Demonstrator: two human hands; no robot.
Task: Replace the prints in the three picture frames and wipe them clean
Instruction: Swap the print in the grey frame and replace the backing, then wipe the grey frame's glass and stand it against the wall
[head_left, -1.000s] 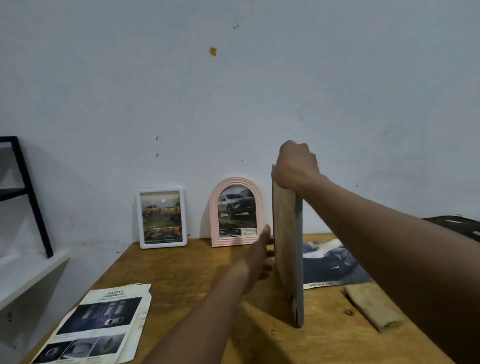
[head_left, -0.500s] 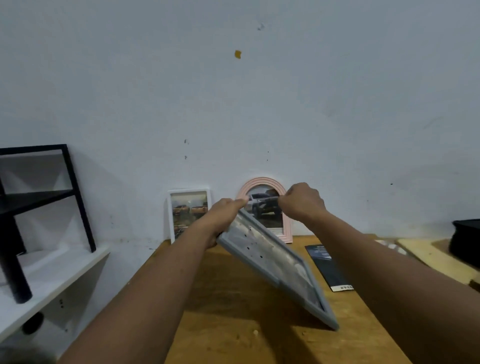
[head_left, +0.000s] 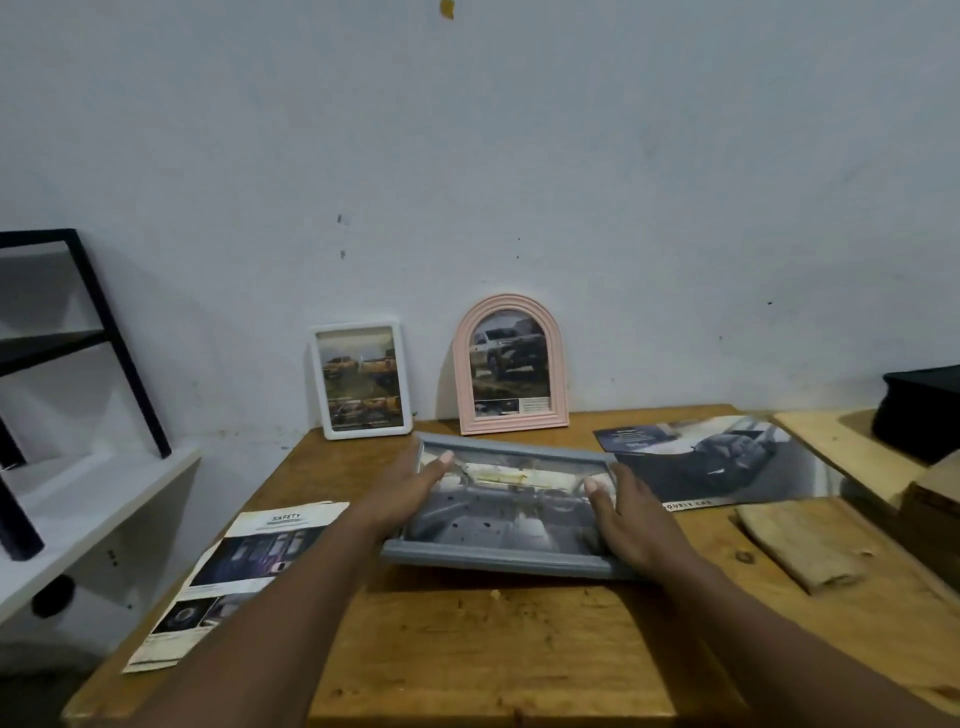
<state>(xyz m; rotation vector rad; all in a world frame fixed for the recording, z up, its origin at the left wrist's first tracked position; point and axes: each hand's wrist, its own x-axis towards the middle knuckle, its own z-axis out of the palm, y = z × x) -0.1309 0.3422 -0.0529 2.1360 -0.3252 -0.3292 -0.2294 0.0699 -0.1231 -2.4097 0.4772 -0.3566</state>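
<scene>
The left hand (head_left: 410, 493) gripped the left edge of the grey frame (head_left: 498, 553), thumb on the glass. The frame lay face up over the worktop (head_left: 467, 649) centre. The right hand (head_left: 631, 519) gripped its right edge likewise.

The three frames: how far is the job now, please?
Done, it seems: the white frame and pink frame stand at the back with car prints inside. In hand: the left hand and right hand hold the grey frame face up, a print in it. Left: wiping, no sign of it; a loose print lies beside.
</scene>
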